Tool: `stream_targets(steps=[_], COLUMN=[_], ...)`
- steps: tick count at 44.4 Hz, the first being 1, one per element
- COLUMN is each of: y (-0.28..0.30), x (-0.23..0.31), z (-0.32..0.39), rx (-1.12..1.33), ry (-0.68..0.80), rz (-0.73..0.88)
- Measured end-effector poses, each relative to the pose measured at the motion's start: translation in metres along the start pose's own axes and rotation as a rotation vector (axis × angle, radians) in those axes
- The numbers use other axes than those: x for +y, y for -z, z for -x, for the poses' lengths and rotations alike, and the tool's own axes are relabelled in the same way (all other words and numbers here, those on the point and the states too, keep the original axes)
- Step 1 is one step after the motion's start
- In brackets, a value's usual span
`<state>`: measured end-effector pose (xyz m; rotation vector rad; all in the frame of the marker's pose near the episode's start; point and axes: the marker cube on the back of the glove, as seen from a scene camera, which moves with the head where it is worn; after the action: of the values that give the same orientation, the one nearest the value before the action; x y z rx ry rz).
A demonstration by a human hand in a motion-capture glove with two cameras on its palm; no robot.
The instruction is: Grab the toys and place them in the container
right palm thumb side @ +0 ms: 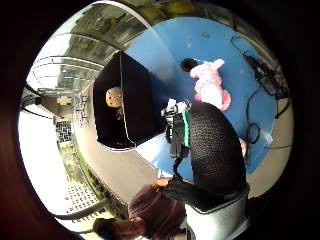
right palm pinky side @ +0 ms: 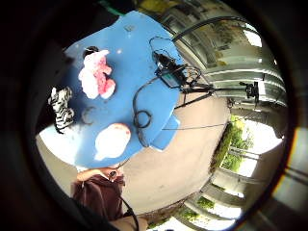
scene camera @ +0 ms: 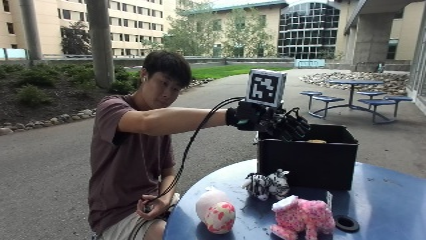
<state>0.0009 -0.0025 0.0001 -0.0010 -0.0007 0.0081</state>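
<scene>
Fingers hang loosely spread, empty, right hand above black container's rim. One toy lies inside. Zebra just beside container's front wall; pink plush and spotted egg farther out. Judged between picks: next, reach down for zebra.

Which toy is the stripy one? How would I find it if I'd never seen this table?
Start at the round blue table and find the black container standing on it. Right in front of the container's near wall sits the zebra toy. It is the only black-and-white striped toy; the pink spotted plush and the egg-shaped white and pink toy lie nearer the table's edge.
</scene>
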Motion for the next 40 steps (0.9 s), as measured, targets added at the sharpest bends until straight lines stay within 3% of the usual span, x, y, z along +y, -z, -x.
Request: stream_targets(steps=[20,40], y=[-0.022,-0.14], x=[-0.066,-0.123], z=[0.002,0.006], rx=[-0.038,0.005], ry=[-0.054,-0.128], rz=[0.075,0.258])
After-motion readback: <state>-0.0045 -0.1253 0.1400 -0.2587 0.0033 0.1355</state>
